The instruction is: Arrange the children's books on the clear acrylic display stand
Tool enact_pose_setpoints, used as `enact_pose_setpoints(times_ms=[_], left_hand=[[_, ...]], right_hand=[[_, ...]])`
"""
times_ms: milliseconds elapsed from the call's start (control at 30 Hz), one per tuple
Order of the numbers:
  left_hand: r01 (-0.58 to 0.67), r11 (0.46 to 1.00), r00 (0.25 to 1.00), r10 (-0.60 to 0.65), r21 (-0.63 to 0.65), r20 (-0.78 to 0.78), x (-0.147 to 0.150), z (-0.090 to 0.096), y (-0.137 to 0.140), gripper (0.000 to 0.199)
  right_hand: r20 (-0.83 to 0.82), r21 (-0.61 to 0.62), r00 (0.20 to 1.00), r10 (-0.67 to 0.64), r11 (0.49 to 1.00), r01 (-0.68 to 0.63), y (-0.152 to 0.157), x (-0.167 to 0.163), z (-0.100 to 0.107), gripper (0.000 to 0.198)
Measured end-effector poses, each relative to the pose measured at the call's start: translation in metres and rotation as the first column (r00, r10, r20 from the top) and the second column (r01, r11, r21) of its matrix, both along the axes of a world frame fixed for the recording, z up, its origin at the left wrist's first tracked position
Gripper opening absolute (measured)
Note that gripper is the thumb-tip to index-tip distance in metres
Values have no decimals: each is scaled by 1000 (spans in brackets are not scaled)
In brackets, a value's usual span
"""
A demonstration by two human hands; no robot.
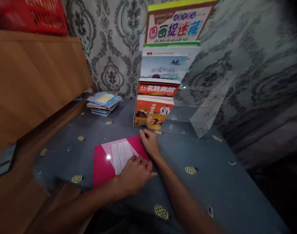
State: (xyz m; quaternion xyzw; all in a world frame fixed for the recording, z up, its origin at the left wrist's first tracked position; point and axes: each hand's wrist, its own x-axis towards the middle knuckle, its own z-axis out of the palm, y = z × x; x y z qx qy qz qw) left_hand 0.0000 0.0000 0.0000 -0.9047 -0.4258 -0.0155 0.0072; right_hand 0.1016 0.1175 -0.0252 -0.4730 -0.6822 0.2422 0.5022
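A magenta book [103, 162] with a pale pink panel and a white text block lies flat on the table in front of me. Across its lower right part rests my left hand [136, 172], fingers bent and closed at the right edge, thumb out to the right. My right hand [149, 143] is at the upper right corner of the same book, its fingers curled together there. The fingertips of both hands are partly hidden.
Behind the hands a clear acrylic rack [204, 110] holds several upright books [154, 112] in tiers. A stack of thin books [104, 100] sits at the back left of the patterned tablecloth [177, 152]. Wooden furniture [36, 78] with a red basket [48, 16] stands left.
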Motion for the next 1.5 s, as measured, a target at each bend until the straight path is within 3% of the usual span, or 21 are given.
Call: enact_pose_setpoints(times_ms=[133,233,333,467,633,767,900,1233,1500], left_hand=[[-76,997,997,76,24,30,-42,-18,14,27],[-128,992,989,126,19,73,-75,-29,19,34],[-240,970,965,235,34,118,-109,-35,17,44],[-435,898,897,426,70,119,-150,-36,5,50],[-537,838,844,531,101,75,-172,-34,-5,54],[-541,835,841,538,101,53,-170,-34,-5,54],[-558,826,830,556,82,37,-167,-33,-4,54],[-585,803,805,592,117,-33,-154,-23,-5,47],[-454,888,889,457,65,-31,-153,-13,13,45]], right_hand=[[121,-13,964,235,972,-235,-13,-22,3,36],[199,-68,875,440,897,-436,-28,-42,-2,33],[318,-128,805,501,864,-488,-43,-60,-9,46],[539,-161,672,508,845,-510,-53,-73,-12,61],[685,-190,559,467,856,-482,-51,-71,-8,69],[740,-216,568,361,927,-307,-45,-49,-7,75],[771,-214,571,284,959,-188,-44,-23,-11,75],[836,-104,529,144,989,-106,-65,-1,-32,74],[852,52,524,-26,998,-34,-100,19,-39,77]])
